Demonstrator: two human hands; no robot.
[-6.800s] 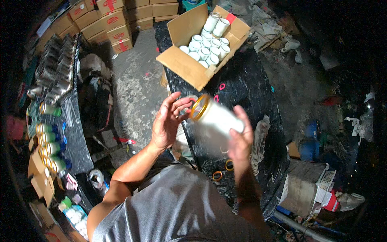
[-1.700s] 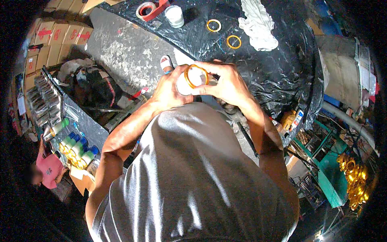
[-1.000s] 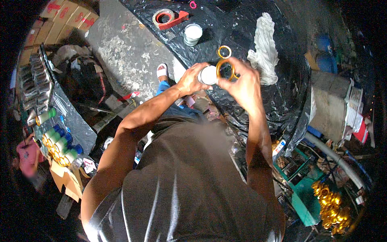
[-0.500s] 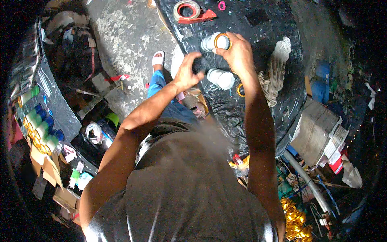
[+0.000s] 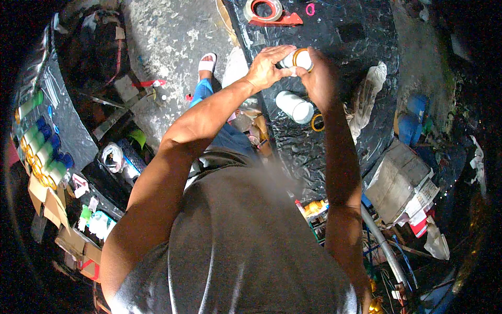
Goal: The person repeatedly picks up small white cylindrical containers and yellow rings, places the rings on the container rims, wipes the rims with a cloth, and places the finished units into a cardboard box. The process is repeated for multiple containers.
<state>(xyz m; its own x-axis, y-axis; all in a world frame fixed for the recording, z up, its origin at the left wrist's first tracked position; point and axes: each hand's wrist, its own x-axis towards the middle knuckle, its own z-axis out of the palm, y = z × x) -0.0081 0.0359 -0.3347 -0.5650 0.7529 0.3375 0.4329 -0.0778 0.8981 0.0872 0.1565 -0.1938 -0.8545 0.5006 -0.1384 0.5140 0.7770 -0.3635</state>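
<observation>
- Your left hand (image 5: 264,70) and right hand (image 5: 320,78) meet over the far part of the black-covered table (image 5: 361,31).
- Both hands hold one white jar (image 5: 295,58) between them, above the table surface.
- The jar carries an orange ring (image 5: 302,57) around its end, which faces up toward you.
- Your left fingers (image 5: 274,52) curl narrowly over the left side of the jar and touch it.
- Your right hand wraps the right side of the jar; its fingers lie behind the jar and palm, so their exact spread cannot be told.
- A second white jar (image 5: 295,107) lies on its side on the table, just nearer than your hands and apart from them.
- A loose orange ring (image 5: 317,123) lies flat on the table, just right of the lying jar.
- A white cloth (image 5: 368,94) lies crumpled on the table, right of your right forearm.
- A tape dispenser (image 5: 269,11) with a red base sits at the far edge of the table, well apart from your hands.
- A row of green and yellow bottles (image 5: 42,152) stands at the far left of the scene, on a separate surface.
- A foot in a white sandal (image 5: 207,63) rests on the concrete floor (image 5: 167,36), left of the table.
</observation>
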